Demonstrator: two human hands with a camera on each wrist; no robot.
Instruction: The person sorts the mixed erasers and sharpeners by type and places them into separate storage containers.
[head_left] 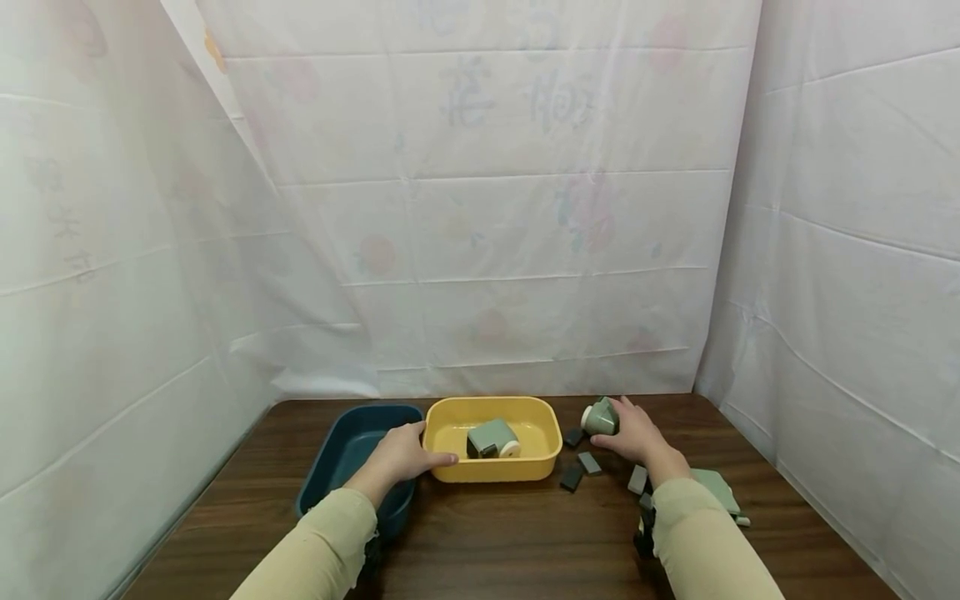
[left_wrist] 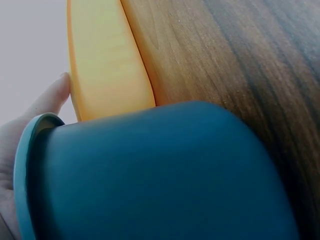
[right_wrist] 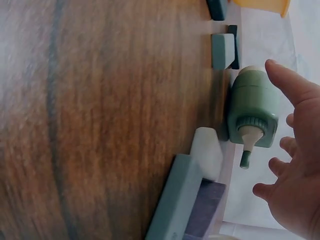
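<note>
My left hand [head_left: 405,454] is at the near-left corner of a yellow tray [head_left: 491,472], its fingers along the left side and its thumb over the front rim. In the tray lies a boxy grey-green thing [head_left: 492,435] with a round cream part. My right hand [head_left: 636,432] holds a green bottle [head_left: 603,417] on its side, with the thumb along the near side. In the right wrist view the bottle [right_wrist: 253,102] shows a cream end and a narrow nozzle with a green tip. The fingertips behind it are partly hidden.
A dark blue tray [head_left: 318,467] stands left of the yellow one, under my left arm. Several small dark and grey blocks [head_left: 589,463] lie between the yellow tray and my right hand. A flat pale green thing [head_left: 716,489] lies beside my right sleeve. White sheeting surrounds the table.
</note>
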